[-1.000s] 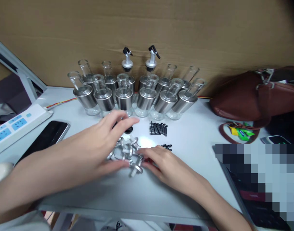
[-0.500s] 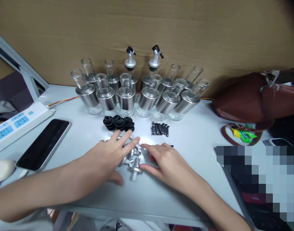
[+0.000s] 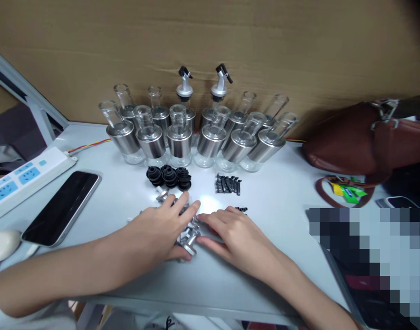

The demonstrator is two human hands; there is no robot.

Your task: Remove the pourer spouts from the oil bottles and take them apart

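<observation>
My left hand point(image 3: 165, 224) lies over a pile of silver pourer spouts point(image 3: 188, 240), fingers spread and thumb at the pile's near edge. Part of the pile is hidden under the palm. From the right, my right hand point(image 3: 232, 231) touches the pile with thumb and index fingertips, which are apart; its other fingers are bent. One silver spout point(image 3: 160, 194) shows beyond my left fingers. Just behind the pile sit ribbed black stoppers point(image 3: 169, 176). Small black levers point(image 3: 228, 184) lie in rows to the right, and tiny black parts point(image 3: 242, 209) show behind my right hand.
Glass bottles with steel sleeves point(image 3: 180, 141) stand in two rows at the back; two carry pourers point(image 3: 185, 87). At left are a phone point(image 3: 62, 208) and a power strip point(image 3: 27, 176). A brown bag point(image 3: 354, 137) and a blurred-out area lie at right.
My left hand has drawn slightly nearer, its thumb now against the spouts. The spout by my right thumb has tipped into the pile. More tiny black parts show behind my right hand.
</observation>
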